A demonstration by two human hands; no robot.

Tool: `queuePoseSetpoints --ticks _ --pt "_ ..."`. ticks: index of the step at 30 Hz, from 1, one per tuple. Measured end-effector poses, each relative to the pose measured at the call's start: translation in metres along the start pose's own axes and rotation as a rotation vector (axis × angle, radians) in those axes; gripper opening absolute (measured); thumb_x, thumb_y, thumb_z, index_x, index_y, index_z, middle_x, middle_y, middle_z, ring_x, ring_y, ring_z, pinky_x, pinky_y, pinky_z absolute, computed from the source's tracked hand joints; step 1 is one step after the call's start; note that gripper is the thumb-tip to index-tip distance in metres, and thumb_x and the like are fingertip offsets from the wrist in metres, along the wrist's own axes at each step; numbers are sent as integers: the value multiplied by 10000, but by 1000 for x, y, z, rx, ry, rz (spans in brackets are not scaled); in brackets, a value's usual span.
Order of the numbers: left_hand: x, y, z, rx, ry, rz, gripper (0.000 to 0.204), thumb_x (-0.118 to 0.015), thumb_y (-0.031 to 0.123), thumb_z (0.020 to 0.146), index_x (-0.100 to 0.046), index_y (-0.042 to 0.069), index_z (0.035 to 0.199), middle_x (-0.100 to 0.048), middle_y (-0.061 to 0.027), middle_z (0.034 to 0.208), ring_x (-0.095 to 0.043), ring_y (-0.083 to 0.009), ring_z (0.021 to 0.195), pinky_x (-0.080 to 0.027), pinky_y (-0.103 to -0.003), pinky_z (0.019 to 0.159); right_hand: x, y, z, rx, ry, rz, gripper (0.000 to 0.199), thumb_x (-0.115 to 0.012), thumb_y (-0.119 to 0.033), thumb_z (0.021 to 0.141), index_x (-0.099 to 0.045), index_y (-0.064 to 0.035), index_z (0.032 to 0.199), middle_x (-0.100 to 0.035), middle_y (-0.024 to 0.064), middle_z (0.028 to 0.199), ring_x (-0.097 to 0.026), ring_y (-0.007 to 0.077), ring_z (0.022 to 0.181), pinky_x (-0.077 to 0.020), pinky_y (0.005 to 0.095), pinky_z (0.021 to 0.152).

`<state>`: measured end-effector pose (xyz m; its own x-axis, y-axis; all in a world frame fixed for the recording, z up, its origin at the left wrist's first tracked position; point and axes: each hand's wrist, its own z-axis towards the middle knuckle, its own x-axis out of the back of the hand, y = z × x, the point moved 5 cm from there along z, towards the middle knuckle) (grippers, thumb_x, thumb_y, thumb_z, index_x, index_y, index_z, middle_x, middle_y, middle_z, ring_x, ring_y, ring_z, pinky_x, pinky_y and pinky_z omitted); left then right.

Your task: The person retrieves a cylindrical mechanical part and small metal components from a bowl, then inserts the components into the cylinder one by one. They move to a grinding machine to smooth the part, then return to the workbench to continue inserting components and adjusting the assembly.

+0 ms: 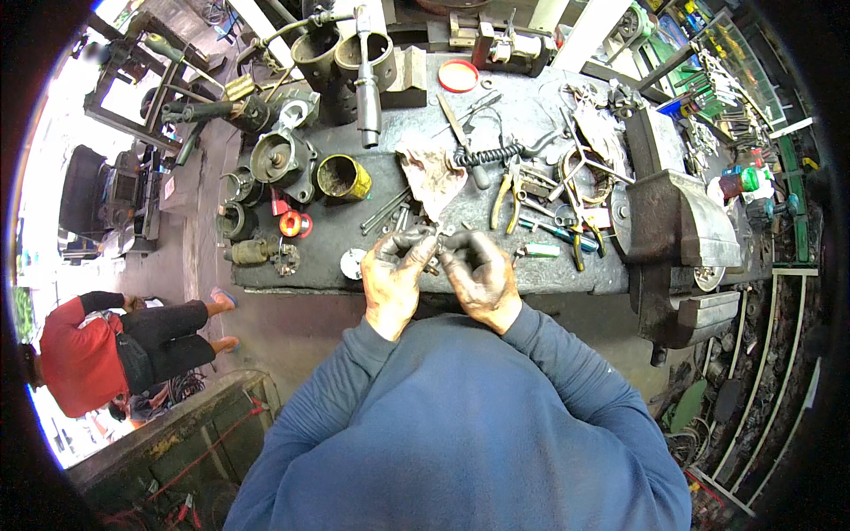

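Note:
My left hand [395,276] and my right hand [481,276] meet above the front edge of the dark workbench [336,281], both smudged with grease. Their fingertips pinch together on something small that I cannot make out. Just beyond the fingers lies a crumpled, stained cloth [434,180]. Left of it are several thin metal rods [386,211]. To the right sit yellow-handled pliers [506,199], with a second yellow-handled pair [580,246] farther right. A green-handled tool [538,250] rests beside my right hand. A small round whitish disc [352,264] lies by my left hand.
A large bench vise [677,230] stands at the right end. On the left are a yellow can [343,178], a solder spool [295,224] and a round metal housing [282,159]. A red-rimmed lid [458,76] lies at the back. A person in red [84,354] is at far left.

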<state>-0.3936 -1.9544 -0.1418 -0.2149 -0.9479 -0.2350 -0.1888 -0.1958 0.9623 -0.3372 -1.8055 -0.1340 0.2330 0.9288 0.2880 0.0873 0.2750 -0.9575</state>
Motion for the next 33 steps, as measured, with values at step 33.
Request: queuePoseSetpoints --ticks 33 --pt "-2 -10 5 77 -4 -27 142 -777 73 943 -736 -28 1034 -749 -72 968 -666 -107 824 -555 -262 724 -6 24 7 -14 16 96 204 -566 -179 1073 -629 2 1004 -583 33 761 -513 104 701 -450 304 632"
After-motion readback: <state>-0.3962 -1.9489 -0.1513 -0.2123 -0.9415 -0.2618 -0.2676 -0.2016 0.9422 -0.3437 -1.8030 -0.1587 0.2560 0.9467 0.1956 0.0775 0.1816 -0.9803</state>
